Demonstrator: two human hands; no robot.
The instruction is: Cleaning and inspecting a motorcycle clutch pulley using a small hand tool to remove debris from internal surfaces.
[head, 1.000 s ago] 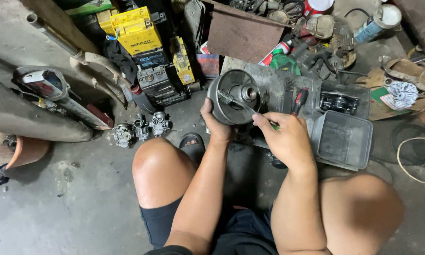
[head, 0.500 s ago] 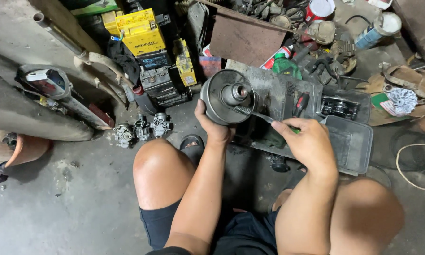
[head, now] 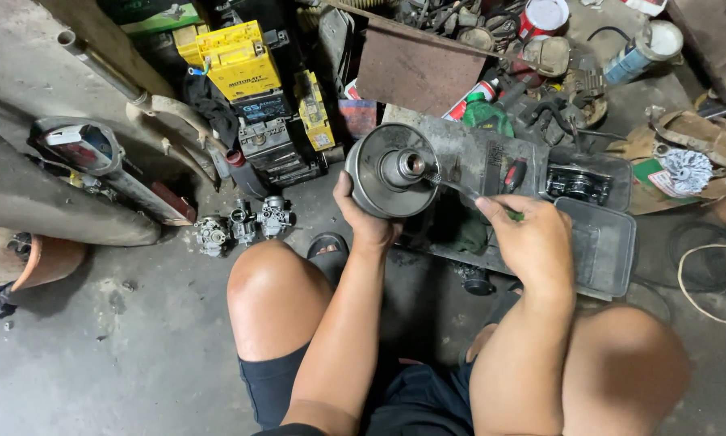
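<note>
Left hand (head: 369, 226) grips lower edge of round metal drum (head: 393, 170), held up over floor, just in front of knees. Right hand (head: 532, 242) pinches thin brush (head: 460, 190), tip at drum's middle hole. Grey tray (head: 601, 242) just right of hand. Yellow boxes (head: 238, 56) far left, red-white can (head: 543, 16) top. Bare floor (head: 121, 363) lower left.

Soft, even light falls from above, fairly bright on the grey concrete floor (head: 137, 363) toward 8 o'clock. Shadows pool dark between the knees at 6 o'clock. The focus is sharp throughout, with mild wide-angle bending at the edges and faint glare on the metal drum (head: 375, 186).
</note>
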